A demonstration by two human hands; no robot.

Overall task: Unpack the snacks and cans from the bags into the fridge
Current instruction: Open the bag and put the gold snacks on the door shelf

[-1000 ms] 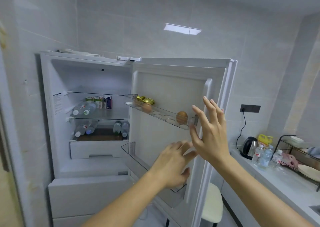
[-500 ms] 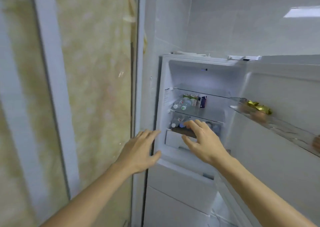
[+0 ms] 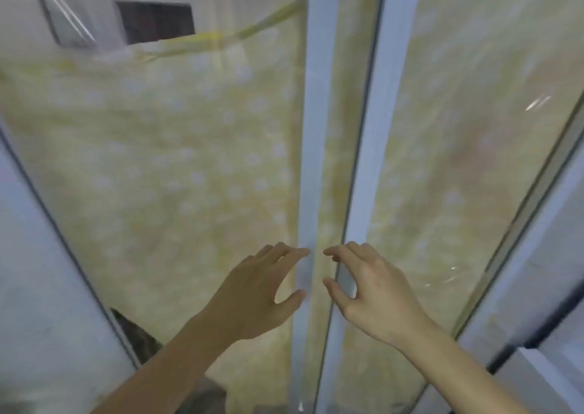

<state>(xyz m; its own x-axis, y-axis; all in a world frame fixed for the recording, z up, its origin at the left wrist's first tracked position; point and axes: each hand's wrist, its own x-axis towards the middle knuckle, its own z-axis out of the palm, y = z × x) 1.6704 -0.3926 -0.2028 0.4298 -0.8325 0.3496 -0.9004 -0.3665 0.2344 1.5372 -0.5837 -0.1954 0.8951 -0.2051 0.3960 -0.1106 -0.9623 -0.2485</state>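
Yellow-green dotted cloth (image 3: 177,167) fills your view behind glass sliding-door panels; their pale blue-white frame posts (image 3: 311,129) run upright, long axis vertical, leaning slightly with the wide lens. Your left hand (image 3: 262,293) and right hand (image 3: 369,293) hover side by side just in front of the central posts, both spread wide, thumbs apart from fingers, holding nothing. Half a second ago the open fridge sat ahead of you with your right hand at its shelf; now fridge, snacks, cans and bags are all out of frame. Motion blur softens everything. Dark rectangle (image 3: 155,22) upper left: cannot identify.
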